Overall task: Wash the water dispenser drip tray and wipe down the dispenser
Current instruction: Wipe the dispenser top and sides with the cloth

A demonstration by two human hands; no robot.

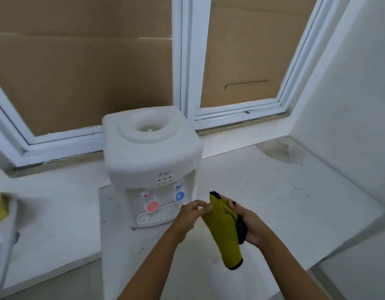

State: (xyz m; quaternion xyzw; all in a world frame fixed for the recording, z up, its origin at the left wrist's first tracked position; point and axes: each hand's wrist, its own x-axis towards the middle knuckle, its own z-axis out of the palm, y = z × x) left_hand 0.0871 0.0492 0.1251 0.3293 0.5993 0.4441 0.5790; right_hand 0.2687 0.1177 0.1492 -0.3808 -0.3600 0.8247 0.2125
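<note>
Head view: right hand (250, 221) gripping yellow cloth (225, 232), left hand (192, 213) pinching its upper edge, seemingly folding it just in front of dispenser (152, 161); drip tray (157, 215) sitting in place under red tap (152, 206) and blue tap (179, 196); judging wipe-down prep underway; next calling for cloth pressed onto dispenser body

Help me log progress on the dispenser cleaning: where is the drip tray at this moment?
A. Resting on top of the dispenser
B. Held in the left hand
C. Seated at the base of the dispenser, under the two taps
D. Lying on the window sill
C: the drip tray sits in its slot at the foot of the dispenser, below the red and blue taps, while both hands hold the yellow cloth.
</note>
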